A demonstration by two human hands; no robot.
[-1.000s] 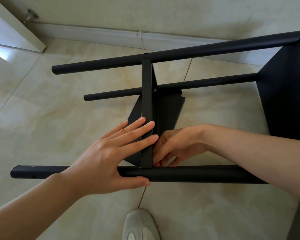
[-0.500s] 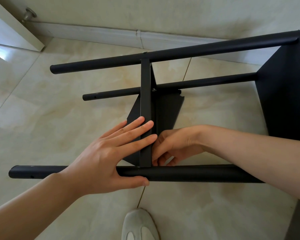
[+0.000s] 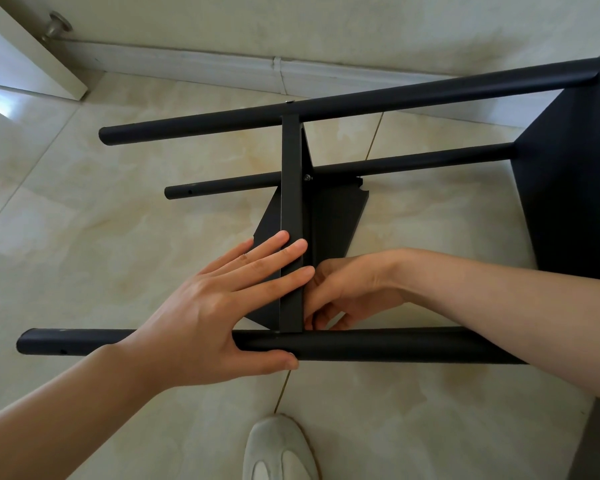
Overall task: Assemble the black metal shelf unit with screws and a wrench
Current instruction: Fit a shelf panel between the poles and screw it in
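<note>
Black shelf unit point(image 3: 291, 209) on its side, poles running left-right.

Right hand point(image 3: 347, 292) fingers slightly further curled in behind shelf edge point(image 3: 291, 237).

No text, label, brand or number can be read anywhere. Nothing is printed on the shelf point(image 3: 291, 216) or the floor point(image 3: 118, 237).

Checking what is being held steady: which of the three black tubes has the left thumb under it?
The nearest tube, closest to the shoe; the left hand touches neither farther tube.
</note>
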